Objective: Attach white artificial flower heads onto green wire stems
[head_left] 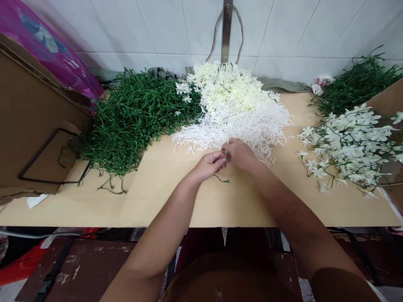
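Note:
My left hand [213, 164] pinches a green artificial flower stem [222, 179], whose lower end sticks out below the fingers. Close against it, my right hand [238, 152] has its fingers bent at the near edge of a heap of small white stick-like pieces [233, 130]. What the right fingertips hold, if anything, is hidden. Behind the white pieces lies a mound of cream-white artificial petals [229, 86]. A large tangle of green stems [138, 113] spreads to the left of both hands.
Assembled white flowers on stems [352, 147] are piled at the right, with more green stems [362, 84] behind. A cardboard box [34, 117] and a black wire frame [39, 157] stand at the left. A tiled wall [173, 29] backs the tan tabletop [170, 188].

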Tool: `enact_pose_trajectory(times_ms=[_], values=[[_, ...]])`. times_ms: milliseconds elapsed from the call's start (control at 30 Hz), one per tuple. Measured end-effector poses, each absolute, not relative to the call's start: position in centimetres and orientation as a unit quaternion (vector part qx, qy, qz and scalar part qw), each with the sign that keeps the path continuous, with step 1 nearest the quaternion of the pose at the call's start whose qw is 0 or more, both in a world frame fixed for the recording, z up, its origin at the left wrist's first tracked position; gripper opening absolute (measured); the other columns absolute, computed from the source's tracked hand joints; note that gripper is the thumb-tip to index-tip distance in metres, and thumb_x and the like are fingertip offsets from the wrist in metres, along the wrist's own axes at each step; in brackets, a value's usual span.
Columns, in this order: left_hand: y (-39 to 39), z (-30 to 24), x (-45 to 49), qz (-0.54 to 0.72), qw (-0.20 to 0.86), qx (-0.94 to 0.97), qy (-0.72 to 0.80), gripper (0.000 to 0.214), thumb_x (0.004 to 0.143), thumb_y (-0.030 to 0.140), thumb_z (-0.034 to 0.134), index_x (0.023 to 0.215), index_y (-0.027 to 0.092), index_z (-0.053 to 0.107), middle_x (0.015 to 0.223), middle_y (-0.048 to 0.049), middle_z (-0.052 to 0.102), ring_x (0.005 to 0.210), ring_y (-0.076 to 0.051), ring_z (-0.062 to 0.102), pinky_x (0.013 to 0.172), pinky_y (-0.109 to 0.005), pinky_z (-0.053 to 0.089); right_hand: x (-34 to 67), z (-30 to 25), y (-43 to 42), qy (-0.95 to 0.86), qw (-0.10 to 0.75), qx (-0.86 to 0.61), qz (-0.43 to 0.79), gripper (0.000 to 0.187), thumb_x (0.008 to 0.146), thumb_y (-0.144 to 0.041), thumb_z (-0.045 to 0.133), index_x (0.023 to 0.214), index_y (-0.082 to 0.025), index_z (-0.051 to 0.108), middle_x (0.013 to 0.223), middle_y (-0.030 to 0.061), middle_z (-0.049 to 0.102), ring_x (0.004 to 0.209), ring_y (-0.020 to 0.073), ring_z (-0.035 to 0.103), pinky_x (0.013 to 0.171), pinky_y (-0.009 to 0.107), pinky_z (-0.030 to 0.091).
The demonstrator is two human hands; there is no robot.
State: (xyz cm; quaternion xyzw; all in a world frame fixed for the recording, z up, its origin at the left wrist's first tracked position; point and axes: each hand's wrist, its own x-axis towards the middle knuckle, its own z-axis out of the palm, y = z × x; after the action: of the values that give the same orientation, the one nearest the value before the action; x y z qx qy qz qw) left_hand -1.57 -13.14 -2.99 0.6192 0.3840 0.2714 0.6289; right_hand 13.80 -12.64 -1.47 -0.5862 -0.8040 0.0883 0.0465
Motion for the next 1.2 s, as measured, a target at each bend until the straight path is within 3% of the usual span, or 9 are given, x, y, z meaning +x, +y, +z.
enact_pose_trajectory(times_ms=[233,367,500,667,833,967,1100,1200], values=[[-13.2,-2.9,-1.4,0.271,0.635,0.607,0.394,0.021,0.076,0.032,0.061,0.066,0.015,0.054,0.059,0.0021,0.052,0.052,-0.006,0.043,0.049,-0.02,0.034,13.3,-0.5,-12.9,-0.755,0.07,-0.646,0.094,0.024,0.085,-0.013,0.045,0.104,-0.011,0.06,0.104,0.0157,0.063,0.096,0.0245,0.056,0.077,0.032,0.041],[-13.1,-3.0,-1.5,0.274,0.637,0.606,0.389,0.022,0.076,0.032,0.06,0.066,0.015,0.053,0.06,0.0023,0.052,0.052,-0.005,0.043,0.049,-0.019,0.034,12.4,-0.1,-12.7,-0.722,0.059,-0.682,0.097,0.022,0.088,-0.02,0.047,0.102,-0.01,0.061,0.107,0.0173,0.063,0.096,0.0257,0.058,0.076,0.033,0.041],[-13.0,-3.3,-1.6,0.272,0.645,0.597,0.392,0.023,0.076,0.035,0.061,0.067,0.016,0.053,0.059,0.0032,0.051,0.05,-0.005,0.042,0.046,-0.019,0.032,12.3,-0.6,-12.2,-0.734,0.067,-0.669,0.102,0.019,0.085,-0.014,0.047,0.097,-0.011,0.061,0.101,0.015,0.065,0.09,0.0237,0.059,0.071,0.031,0.04],[-12.9,-3.4,-1.6,0.274,0.645,0.599,0.388,0.022,0.075,0.035,0.062,0.068,0.015,0.054,0.059,0.0034,0.05,0.052,-0.005,0.043,0.047,-0.018,0.033,13.6,-2.3,-11.8,-0.735,0.242,-0.62,0.127,0.009,0.077,-0.011,0.05,0.074,-0.016,0.057,0.083,0.0088,0.063,0.08,0.0191,0.056,0.07,0.03,0.041],[-12.9,-3.3,-1.6,0.276,0.641,0.599,0.392,0.022,0.076,0.035,0.061,0.07,0.015,0.056,0.061,0.0029,0.051,0.053,-0.005,0.044,0.047,-0.018,0.033,15.0,-3.3,-11.5,-0.653,0.42,-0.585,0.233,0.004,0.075,-0.018,0.053,0.071,-0.019,0.052,0.073,0.0019,0.058,0.068,0.0148,0.055,0.065,0.029,0.044],[-13.1,-3.5,-1.6,0.28,0.637,0.599,0.397,0.022,0.076,0.035,0.062,0.068,0.015,0.055,0.06,0.003,0.05,0.052,-0.005,0.043,0.047,-0.018,0.033,15.6,-3.4,-11.3,-0.571,0.498,-0.563,0.329,0.011,0.077,-0.028,0.054,0.072,-0.02,0.047,0.062,-0.0027,0.054,0.055,0.0109,0.05,0.053,0.025,0.041],[-13.0,-4.2,-1.4,0.315,0.601,0.604,0.419,0.015,0.078,0.031,0.058,0.08,0.016,0.062,0.06,0.0031,0.051,0.051,-0.006,0.044,0.05,-0.02,0.037,15.7,-3.5,-10.8,-0.51,0.547,-0.529,0.4,0.017,0.073,-0.028,0.059,0.072,-0.021,0.044,0.054,-0.0071,0.048,0.042,0.0061,0.038,0.042,0.021,0.032],[-12.4,-4.6,-1.2,0.393,0.496,0.625,0.457,0.015,0.077,0.024,0.058,0.087,0.017,0.066,0.073,-0.0013,0.058,0.063,-0.01,0.053,0.062,-0.023,0.044,15.7,-3.5,-10.5,-0.491,0.569,-0.499,0.432,0.021,0.065,-0.026,0.066,0.075,-0.02,0.049,0.058,-0.0066,0.051,0.046,0.0059,0.044,0.043,0.021,0.038]])
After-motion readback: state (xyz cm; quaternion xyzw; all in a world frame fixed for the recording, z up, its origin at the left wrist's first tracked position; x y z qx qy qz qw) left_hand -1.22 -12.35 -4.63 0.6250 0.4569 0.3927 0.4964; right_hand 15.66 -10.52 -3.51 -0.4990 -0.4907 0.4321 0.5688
